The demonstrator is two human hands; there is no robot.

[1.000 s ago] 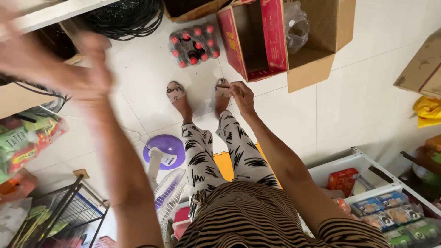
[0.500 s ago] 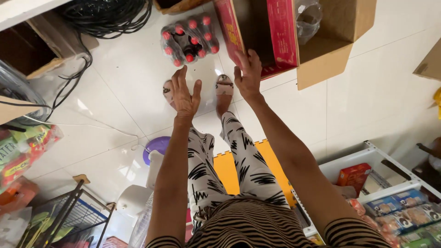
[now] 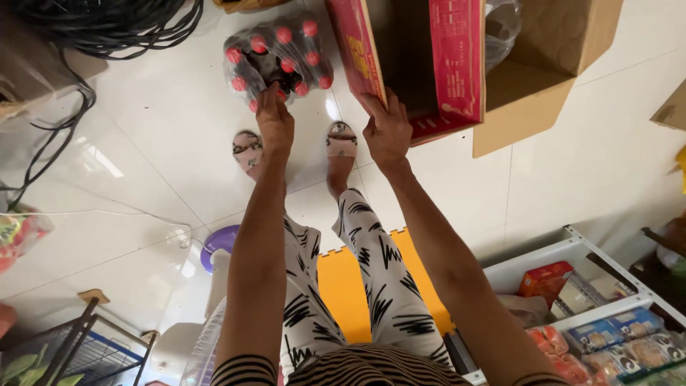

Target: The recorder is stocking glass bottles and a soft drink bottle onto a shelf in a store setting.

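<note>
Fingers of the left hand (image 3: pixel 275 123) pinched the plastic wrap of the red-capped bottle pack (image 3: pixel 277 58) on the white tiled floor (image 3: pixel 164 143), probably to drag it, while the right hand (image 3: pixel 388 130) pressed spread fingers against the red carton (image 3: pixel 457 57) flap, steadying it beside black cables (image 3: pixel 107 18).

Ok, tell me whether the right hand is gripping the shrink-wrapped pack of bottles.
No, the right hand rests on the red carton; the left hand touches the bottle pack.

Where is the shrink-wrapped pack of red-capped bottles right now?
In the head view it sits on the white tiled floor, upper left of centre, under the left hand and beside the open red carton.
</note>
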